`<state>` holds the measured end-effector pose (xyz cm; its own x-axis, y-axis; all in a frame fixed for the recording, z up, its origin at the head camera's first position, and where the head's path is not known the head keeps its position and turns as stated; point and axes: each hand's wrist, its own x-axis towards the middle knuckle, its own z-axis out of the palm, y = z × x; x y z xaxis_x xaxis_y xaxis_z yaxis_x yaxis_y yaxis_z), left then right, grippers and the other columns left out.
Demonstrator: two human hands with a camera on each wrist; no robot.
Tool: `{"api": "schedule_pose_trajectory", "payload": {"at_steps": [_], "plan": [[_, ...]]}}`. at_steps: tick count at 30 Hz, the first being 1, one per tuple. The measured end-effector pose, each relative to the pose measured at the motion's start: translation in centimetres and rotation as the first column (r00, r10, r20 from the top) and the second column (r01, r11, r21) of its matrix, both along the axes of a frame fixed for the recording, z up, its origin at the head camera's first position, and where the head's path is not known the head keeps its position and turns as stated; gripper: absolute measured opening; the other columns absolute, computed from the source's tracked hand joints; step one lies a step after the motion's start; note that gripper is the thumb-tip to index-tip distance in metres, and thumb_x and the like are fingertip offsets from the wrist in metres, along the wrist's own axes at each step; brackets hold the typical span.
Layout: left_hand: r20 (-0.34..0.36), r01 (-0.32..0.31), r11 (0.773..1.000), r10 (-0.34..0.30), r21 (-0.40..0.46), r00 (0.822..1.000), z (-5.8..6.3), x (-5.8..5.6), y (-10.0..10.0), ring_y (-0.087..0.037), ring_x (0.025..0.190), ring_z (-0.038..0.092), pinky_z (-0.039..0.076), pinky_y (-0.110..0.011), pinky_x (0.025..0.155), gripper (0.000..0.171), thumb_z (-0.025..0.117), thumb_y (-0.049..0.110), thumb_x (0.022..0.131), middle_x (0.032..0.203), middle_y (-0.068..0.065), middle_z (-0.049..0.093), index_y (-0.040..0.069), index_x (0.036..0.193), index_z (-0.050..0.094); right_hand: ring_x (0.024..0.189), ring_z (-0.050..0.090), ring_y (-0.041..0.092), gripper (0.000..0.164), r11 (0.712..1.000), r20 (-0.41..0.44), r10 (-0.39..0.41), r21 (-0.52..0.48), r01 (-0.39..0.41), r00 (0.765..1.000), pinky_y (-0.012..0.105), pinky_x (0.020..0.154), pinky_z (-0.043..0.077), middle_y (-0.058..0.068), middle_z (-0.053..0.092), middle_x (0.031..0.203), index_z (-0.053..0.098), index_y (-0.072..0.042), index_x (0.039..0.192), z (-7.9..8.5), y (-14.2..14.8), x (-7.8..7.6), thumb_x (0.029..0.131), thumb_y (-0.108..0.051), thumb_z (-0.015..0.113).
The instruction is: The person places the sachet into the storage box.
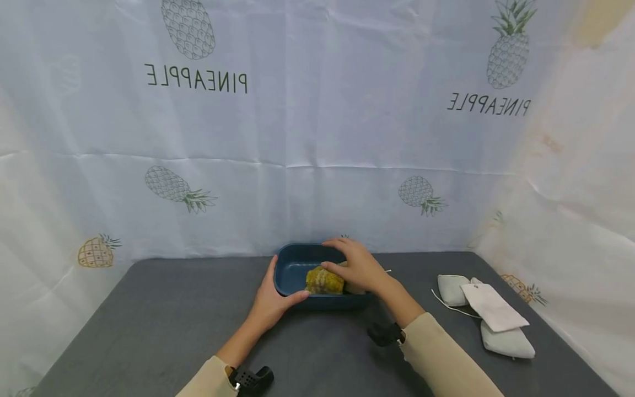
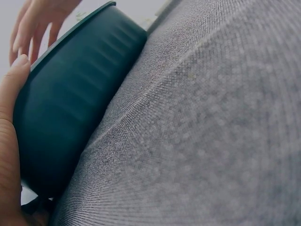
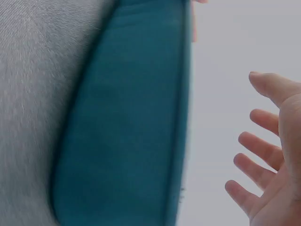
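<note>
Dark blue, rounded rectangular bin (image 1: 324, 302): the left hand (image 1: 270, 300) grips its left end, thumb on the near rim; the right hand's (image 1: 358, 270) fingers spread loosely over its right side. A mottled yellow, lumpy bundle (image 1: 323, 280) is already inside; cushion-like off-white pouches (image 1: 507, 342), perhaps left to handle, lie right of the bin on the woven-looking grey tabletop (image 1: 173, 320)

Head: from my head, forward and down, container (image 1: 295, 269) well off | left wrist: low, tilted, close along the container's side | right wrist: tilted, close on that container, my right hand (image 3: 275, 160) at frame's edge | wrists share: container, right hand
</note>
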<state>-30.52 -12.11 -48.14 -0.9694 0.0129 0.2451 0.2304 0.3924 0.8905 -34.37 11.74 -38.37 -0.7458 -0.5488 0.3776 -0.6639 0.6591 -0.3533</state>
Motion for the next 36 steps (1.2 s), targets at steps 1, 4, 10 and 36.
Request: {"api": "schedule_pose_trajectory", "payload": {"at_steps": [1,4,10,36], "plan": [[0.0,-0.002,1.0,0.002,0.0,1.0,0.0,0.0,0.0,-0.047,0.152,0.026,0.033,-0.071,0.111,0.118,0.084,0.044,0.081,0.17,-0.017,0.015,0.017,0.165,0.005,0.137,0.052,0.034,0.051,1.0,-0.004,-0.005,-0.014,0.005,1.0,0.056,0.108,0.046,0.011,0.056,0.148,0.058,-0.014,0.142,0.3,0.4,0.2,0.096,-0.034,0.07],[0.006,-0.007,1.0,0.007,0.005,1.0,0.0,0.0,0.0,-0.046,0.152,0.025,0.032,-0.071,0.112,0.118,0.084,0.044,0.081,0.17,-0.016,0.014,0.018,0.165,0.005,0.137,0.053,0.034,0.05,0.998,0.003,-0.035,-0.054,0.035,0.999,0.056,0.106,0.048,0.01,0.055,0.149,0.057,-0.016,0.142,0.8,1.9,0.8,0.097,-0.035,0.068],[0.005,-0.018,1.0,0.018,-0.004,1.0,0.0,0.2,0.0,-0.045,0.152,0.026,0.032,-0.071,0.112,0.118,0.085,0.045,0.079,0.17,-0.015,0.016,0.02,0.165,0.007,0.138,0.052,0.038,0.054,0.983,-0.037,-0.137,-0.131,0.131,0.99,0.061,0.106,0.046,0.014,0.054,0.149,0.054,-0.016,0.146,0.3,5.7,1.7,0.097,-0.034,0.068],[0.021,-0.011,1.0,0.011,-0.007,1.0,0.1,0.0,-0.1,-0.044,0.154,0.024,0.03,-0.071,0.114,0.118,0.085,0.044,0.08,0.171,-0.013,0.015,0.02,0.165,0.006,0.131,0.046,0.053,0.071,0.793,-0.072,-0.581,-0.278,0.543,0.811,0.07,0.103,0.037,0.032,0.051,0.143,0.052,0.002,0.143,-6.9,18.3,-0.3,0.09,-0.04,0.075]]}}
